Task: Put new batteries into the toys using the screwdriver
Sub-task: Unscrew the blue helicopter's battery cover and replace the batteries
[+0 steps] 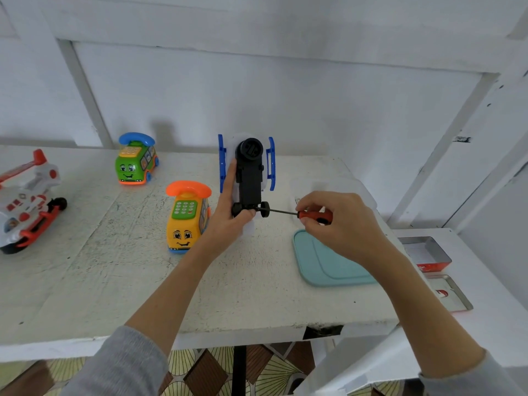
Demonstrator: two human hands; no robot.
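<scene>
No writing is readable. The left hand [228, 207] grips the upturned toy helicopter [248, 171] above the table [114, 281]; the right hand [340, 221] pinches the screwdriver [303, 214], tip at its underside

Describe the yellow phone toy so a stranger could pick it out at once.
On the white table, look just left of the left hand. The yellow bus-shaped toy phone stands there. Unlike the green toy phone farther back, it has an orange handset.
</scene>
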